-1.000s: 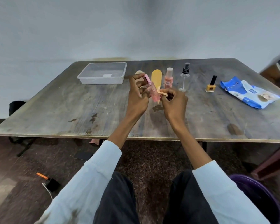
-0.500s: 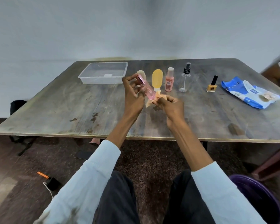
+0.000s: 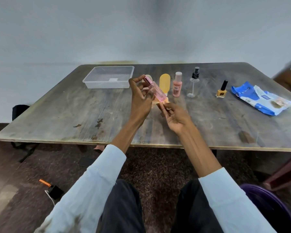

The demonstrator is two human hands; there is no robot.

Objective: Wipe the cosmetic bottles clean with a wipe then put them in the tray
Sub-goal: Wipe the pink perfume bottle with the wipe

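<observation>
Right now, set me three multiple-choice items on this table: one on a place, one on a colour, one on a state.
1. Where is the clear tray?
A. far left of the table
B. beside the wipes pack
C. on the floor

2. What colour is the nail polish bottle's body?
A. blue
B. yellow
C. green

3. What is happening to the pink bottle?
A. it lies in the tray
B. it stands alone on the table
C. it is held up and wiped

Answers:
1 A: the tray sits at the table's far left, left of the bottle row.
2 B: its glass body is yellow under a black cap.
3 C: the left hand grips it while the right hand holds a wipe at its lower end.
</observation>
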